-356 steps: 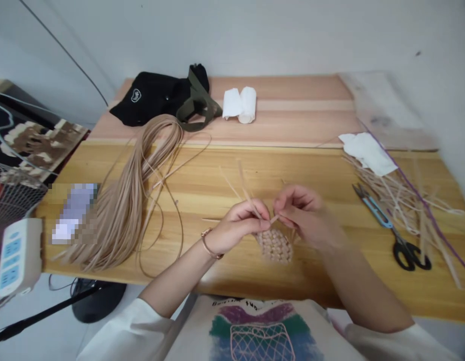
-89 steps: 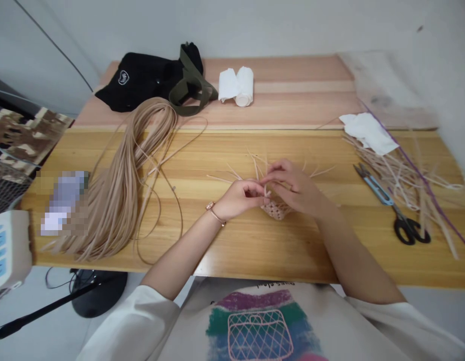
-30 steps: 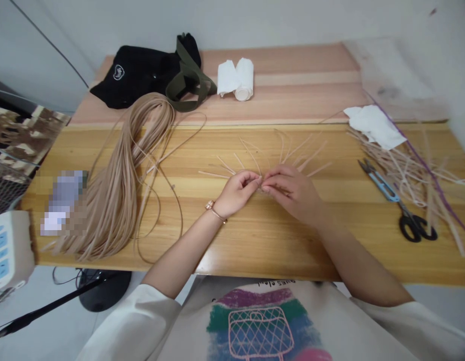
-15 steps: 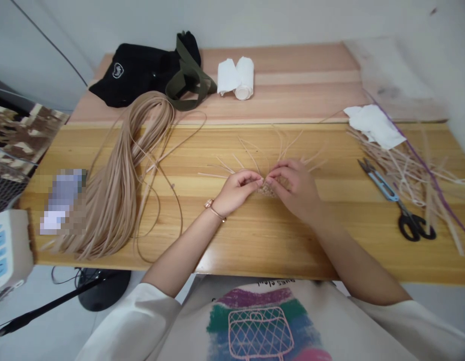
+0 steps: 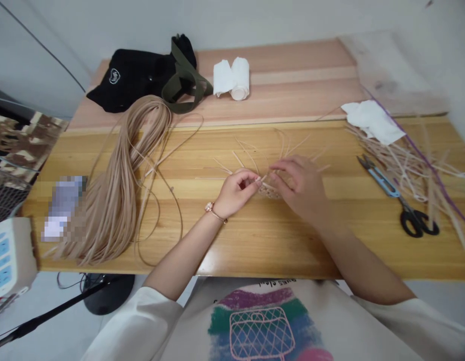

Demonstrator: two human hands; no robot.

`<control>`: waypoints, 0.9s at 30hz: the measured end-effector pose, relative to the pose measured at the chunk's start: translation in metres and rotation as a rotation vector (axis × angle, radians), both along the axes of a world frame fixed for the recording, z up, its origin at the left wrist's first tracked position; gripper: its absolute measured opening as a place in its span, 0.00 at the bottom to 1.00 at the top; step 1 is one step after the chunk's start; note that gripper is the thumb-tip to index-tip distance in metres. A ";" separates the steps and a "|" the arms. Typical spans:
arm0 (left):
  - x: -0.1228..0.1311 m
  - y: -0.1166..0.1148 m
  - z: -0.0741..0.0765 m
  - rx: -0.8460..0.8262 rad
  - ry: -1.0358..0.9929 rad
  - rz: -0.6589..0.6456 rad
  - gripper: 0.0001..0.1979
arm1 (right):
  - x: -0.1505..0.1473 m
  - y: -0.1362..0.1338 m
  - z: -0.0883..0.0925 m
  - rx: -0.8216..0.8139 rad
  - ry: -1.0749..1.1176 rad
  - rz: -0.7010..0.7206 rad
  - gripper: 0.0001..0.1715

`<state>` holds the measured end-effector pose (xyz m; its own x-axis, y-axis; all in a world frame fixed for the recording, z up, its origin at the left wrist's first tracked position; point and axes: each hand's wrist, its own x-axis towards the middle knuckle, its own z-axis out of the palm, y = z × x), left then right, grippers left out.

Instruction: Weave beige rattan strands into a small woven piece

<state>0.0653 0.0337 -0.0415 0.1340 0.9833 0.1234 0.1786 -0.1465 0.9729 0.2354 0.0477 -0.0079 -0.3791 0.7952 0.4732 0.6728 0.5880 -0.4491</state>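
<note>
A small woven cane mat (image 5: 270,191) lies on the wooden table (image 5: 277,250), with several thin spokes fanning out behind it. My left hand (image 5: 238,193) pinches a thin cane strip (image 5: 263,178) at the mat's left edge. My right hand (image 5: 300,188) is spread over the mat's right side, its fingertips on the weave. Much of the mat is hidden under these fingers. A rose-gold bracelet (image 5: 214,212) circles my left wrist.
A long hank of tan cane (image 5: 119,185) lies to the left. On the right are loose cut strips (image 5: 405,170), black-handled snips (image 5: 415,223) and a white tissue (image 5: 371,120). A black bag (image 5: 134,80) and a white roll (image 5: 231,78) sit farther back.
My right hand has lifted slightly and moved right, away from my left hand, leaving more of the mat visible. My left hand still pinches at the mat's edge.
</note>
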 end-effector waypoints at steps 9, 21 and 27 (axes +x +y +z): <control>-0.002 0.002 -0.003 0.060 -0.017 0.005 0.06 | -0.002 -0.017 0.021 -0.227 -0.417 -0.027 0.09; -0.008 0.004 -0.010 0.257 0.051 0.020 0.06 | -0.024 -0.047 0.012 -0.370 -0.452 0.023 0.23; -0.005 -0.004 0.003 0.450 0.226 0.060 0.06 | -0.025 -0.047 0.013 -0.435 -0.415 0.013 0.17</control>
<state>0.0604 0.0295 -0.0389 0.1511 0.8464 0.5107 0.3989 -0.5249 0.7519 0.2105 0.0007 0.0051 -0.4737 0.8766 -0.0847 0.8372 0.4185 -0.3521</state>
